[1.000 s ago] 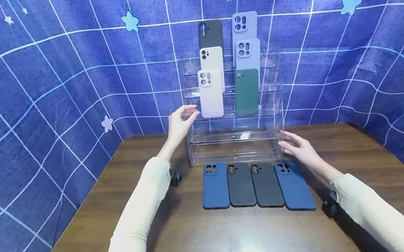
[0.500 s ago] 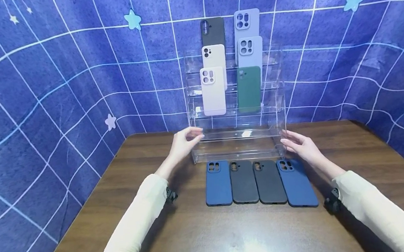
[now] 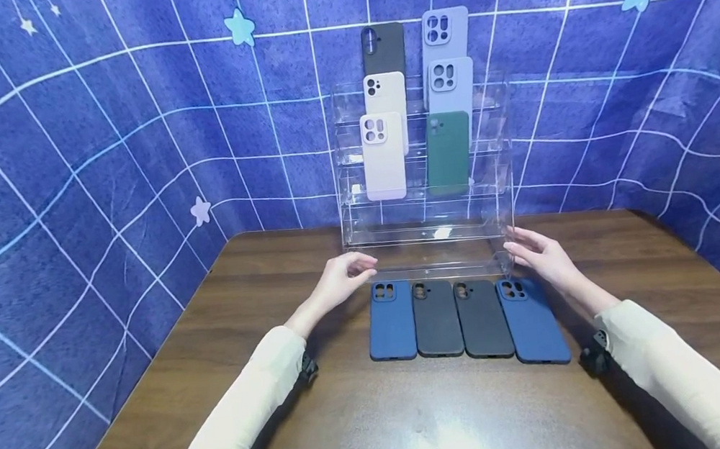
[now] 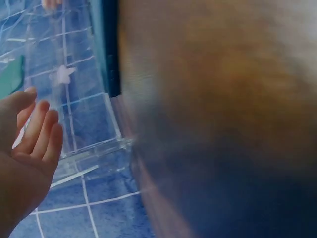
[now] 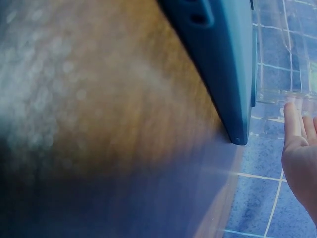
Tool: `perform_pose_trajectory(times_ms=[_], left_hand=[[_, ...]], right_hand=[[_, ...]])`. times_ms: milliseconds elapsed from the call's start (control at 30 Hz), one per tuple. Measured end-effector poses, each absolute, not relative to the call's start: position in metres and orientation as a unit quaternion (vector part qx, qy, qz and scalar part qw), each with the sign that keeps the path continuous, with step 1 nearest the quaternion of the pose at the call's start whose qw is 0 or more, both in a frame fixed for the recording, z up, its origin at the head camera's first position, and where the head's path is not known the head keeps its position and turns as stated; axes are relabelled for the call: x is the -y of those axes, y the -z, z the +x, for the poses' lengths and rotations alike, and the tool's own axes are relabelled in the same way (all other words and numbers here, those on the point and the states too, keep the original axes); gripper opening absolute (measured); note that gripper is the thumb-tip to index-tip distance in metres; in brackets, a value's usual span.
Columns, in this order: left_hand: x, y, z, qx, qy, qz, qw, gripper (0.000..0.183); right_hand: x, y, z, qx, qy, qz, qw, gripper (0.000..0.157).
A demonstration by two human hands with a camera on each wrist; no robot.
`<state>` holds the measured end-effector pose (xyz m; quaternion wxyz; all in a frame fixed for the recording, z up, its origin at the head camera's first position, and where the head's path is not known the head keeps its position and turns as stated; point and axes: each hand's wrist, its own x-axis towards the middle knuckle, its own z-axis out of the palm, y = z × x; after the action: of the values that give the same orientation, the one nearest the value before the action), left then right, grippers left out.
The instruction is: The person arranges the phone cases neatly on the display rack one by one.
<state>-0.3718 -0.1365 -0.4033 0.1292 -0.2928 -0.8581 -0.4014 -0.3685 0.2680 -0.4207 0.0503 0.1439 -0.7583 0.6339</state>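
Observation:
My left hand point(image 3: 347, 276), fingers loosely bent and holding nothing, is beside the lower left corner of the clear tiered display stand point(image 3: 429, 232), just above a blue phone case point(image 3: 391, 326). My right hand point(image 3: 547, 261) has its fingertips right at the stand's lower right side, its fingers fairly straight in the right wrist view. On the table in front of the stand, two black phone cases point(image 3: 437, 322) lie between that blue case and another blue phone case point(image 3: 535, 327). The near blue case point(image 5: 225, 64) fills part of the right wrist view.
On the stand's upper tiers stand a black case point(image 3: 387, 52), two white cases point(image 3: 384, 168), two lavender cases point(image 3: 446, 39) and a green case point(image 3: 448, 158). A blue gridded curtain point(image 3: 260, 133) hangs behind the wooden table point(image 3: 340, 421).
My left hand has moved down along the stand's left side, from beside the lower white case to the bottom corner. My right hand stays by the stand's right side. The cases keep their places.

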Motion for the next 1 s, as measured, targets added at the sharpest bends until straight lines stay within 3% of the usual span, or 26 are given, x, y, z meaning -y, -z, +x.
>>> perform_pose_trajectory(times_ms=[167, 500, 1000], left_hand=[[0.138, 0.411, -0.368, 0.870, 0.388, -0.302, 0.053, 0.023], [0.142, 0.417, -0.367, 0.890, 0.336, -0.305, -0.034, 0.030], [0.148, 0.415, -0.360, 0.894, 0.321, -0.292, -0.108, 0.029]], right_hand=[[-0.268, 0.420, -0.367, 0.761, -0.630, 0.146, 0.047, 0.061], [-0.268, 0.418, -0.366, 0.754, -0.640, 0.142, 0.047, 0.060], [-0.267, 0.417, -0.365, 0.740, -0.653, 0.155, 0.041, 0.061]])
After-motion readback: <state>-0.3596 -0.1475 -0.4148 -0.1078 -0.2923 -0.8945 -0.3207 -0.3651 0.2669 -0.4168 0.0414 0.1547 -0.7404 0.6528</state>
